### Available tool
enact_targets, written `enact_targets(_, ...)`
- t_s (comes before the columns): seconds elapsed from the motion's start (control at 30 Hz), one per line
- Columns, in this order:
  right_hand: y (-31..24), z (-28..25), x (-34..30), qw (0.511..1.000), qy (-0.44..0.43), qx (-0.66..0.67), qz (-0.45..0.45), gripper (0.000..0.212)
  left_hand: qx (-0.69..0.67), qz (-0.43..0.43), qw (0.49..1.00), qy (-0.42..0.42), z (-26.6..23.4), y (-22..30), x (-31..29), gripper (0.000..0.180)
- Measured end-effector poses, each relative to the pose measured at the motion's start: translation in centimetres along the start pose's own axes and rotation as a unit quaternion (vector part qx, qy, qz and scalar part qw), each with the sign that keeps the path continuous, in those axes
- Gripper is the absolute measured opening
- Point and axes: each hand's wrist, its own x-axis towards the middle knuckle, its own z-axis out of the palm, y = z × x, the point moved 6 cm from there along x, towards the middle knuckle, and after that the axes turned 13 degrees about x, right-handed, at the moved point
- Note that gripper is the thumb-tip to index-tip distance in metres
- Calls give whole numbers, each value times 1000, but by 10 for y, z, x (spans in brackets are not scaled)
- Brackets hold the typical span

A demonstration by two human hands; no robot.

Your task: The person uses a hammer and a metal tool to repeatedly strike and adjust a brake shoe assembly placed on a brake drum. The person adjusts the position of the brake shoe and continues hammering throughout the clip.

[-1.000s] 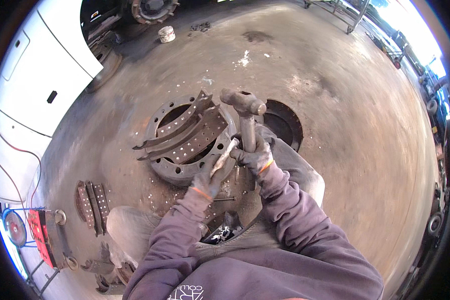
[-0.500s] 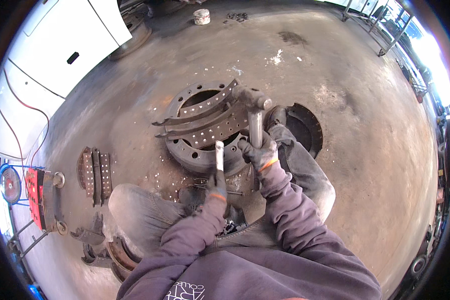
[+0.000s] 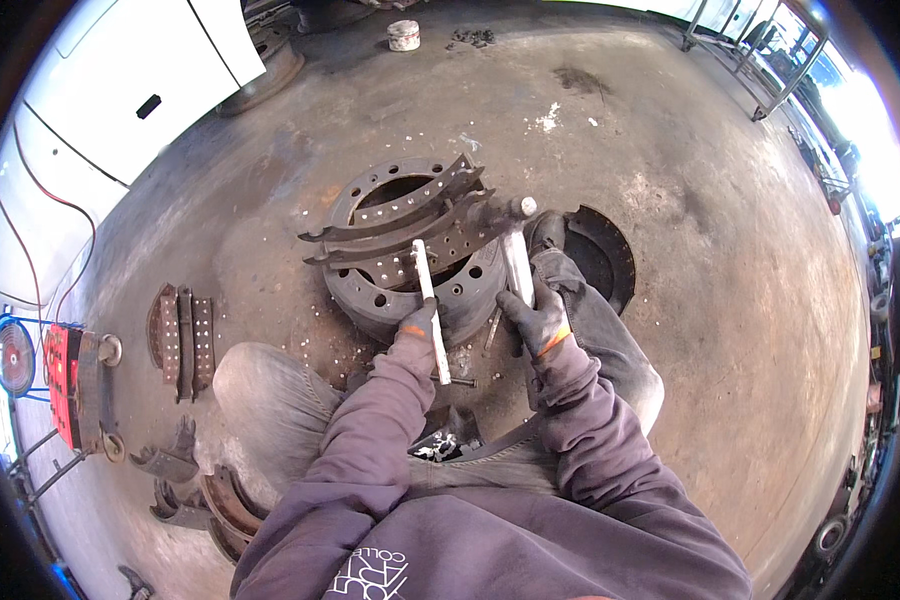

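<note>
My gloved left hand is closed around a pale metal rod like a punch. The rod stands nearly upright in view, its top end overlapping the brake shoe. My gloved right hand grips a hammer by its light handle, the head up beside the shoe's right end. In front of me a curved brake shoe, its plates dotted with holes and shiny rivets, lies across a round brake drum. Whether the rod touches the shoe, I cannot tell.
Old shoe pieces lie at left, with more curved parts below them. A dark round part sits beyond my right leg. A red box-like machine stands far left near a white vehicle. Small rivets litter the floor.
The rod and my left hand have shifted slightly left and up, showing more of the rod below the hand. The hammer has tilted and moved a little right.
</note>
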Motion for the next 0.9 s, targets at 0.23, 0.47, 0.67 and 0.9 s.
enact_targets(0.23,69,-42,58,996,-22,49,-78,40,12,-9,999,-30,33,-5,-5,55)
enact_targets(0.47,117,-74,99,985,-97,65,-125,36,20,6,1000,-15,33,-23,-25,56)
enact_targets(0.67,94,-61,90,960,-139,-15,-244,34,-4,-6,1000,24,20,-41,-43,57)
enact_targets(0.9,82,-48,83,973,-140,118,-138,46,-11,-17,999,33,25,-46,-45,59)
